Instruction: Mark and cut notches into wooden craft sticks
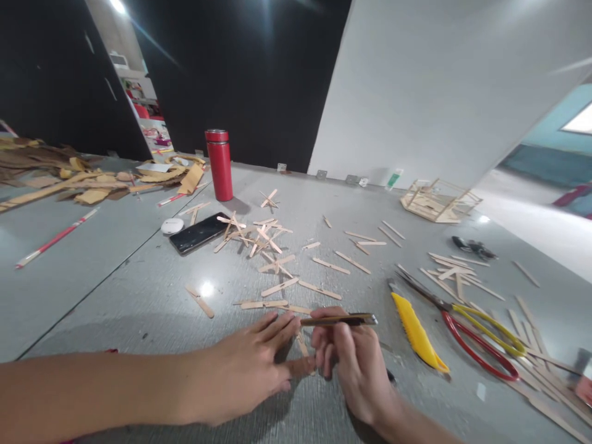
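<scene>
My left hand (263, 357) lies low on the grey table with its fingers stretched out. Thumb and fingertips rest around a wooden craft stick (302, 343), which is partly hidden between my hands. Just to the right, my right hand (354, 361) grips a slim, brownish pen (340, 320) with a shiny metallic end, held almost level over the table. Its left end comes close to my left fingertips; whether they touch, I cannot tell. Right above the hands lies a row of craft sticks (264, 304), some with dark marks or notches near the middle.
To the right lie a yellow utility knife (419, 333) and large shears (481, 339) with red and yellow handles. Loose sticks (456, 268) and a wooden frame (437, 203) are beyond. A phone (200, 234), white case (172, 226) and red bottle (219, 165) stand or lie left.
</scene>
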A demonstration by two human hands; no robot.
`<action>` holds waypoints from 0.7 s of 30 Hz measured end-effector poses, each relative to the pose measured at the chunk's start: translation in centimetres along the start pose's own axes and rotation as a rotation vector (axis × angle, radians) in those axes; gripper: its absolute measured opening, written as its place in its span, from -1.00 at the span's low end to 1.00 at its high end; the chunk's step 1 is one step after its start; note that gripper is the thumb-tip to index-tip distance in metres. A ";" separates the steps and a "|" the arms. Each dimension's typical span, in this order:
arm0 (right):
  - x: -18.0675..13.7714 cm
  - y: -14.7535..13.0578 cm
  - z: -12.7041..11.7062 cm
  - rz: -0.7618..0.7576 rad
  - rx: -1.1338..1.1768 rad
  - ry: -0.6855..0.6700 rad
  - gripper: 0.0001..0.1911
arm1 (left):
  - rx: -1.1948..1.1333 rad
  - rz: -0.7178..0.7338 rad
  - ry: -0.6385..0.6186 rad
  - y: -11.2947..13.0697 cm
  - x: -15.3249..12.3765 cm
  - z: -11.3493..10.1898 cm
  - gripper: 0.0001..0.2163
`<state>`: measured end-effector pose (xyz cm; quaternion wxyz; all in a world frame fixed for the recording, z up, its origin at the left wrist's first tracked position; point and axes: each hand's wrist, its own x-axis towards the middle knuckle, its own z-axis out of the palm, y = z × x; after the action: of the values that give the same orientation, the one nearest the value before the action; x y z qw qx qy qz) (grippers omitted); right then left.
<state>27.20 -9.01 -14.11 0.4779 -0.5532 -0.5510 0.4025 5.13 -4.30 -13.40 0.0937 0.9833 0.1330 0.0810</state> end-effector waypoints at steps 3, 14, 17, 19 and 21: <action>0.1 -0.4 0.0 0.016 0.068 0.028 -0.36 | -0.022 0.018 0.013 -0.1 0.0 -0.1 -0.45; 0.7 -0.7 -0.3 0.051 0.150 0.051 -0.49 | -0.003 0.020 -0.062 0.0 0.1 -1.2 -0.37; 0.8 -1.0 -0.4 0.059 0.216 0.046 -0.47 | -0.003 0.026 -0.064 0.0 0.1 -1.2 -0.34; 0.9 -1.1 -0.5 0.072 0.277 0.026 -0.36 | -0.007 0.015 -0.044 0.0 0.0 -0.9 -0.38; 0.9 -1.1 -0.6 0.089 0.311 0.043 -0.28 | -0.012 0.006 -0.022 -0.1 0.0 -0.6 -0.39</action>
<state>27.57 -8.19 -12.87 0.5511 -0.5049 -0.4465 0.4919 4.97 -4.10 -12.83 0.1008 0.9840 0.1284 0.0712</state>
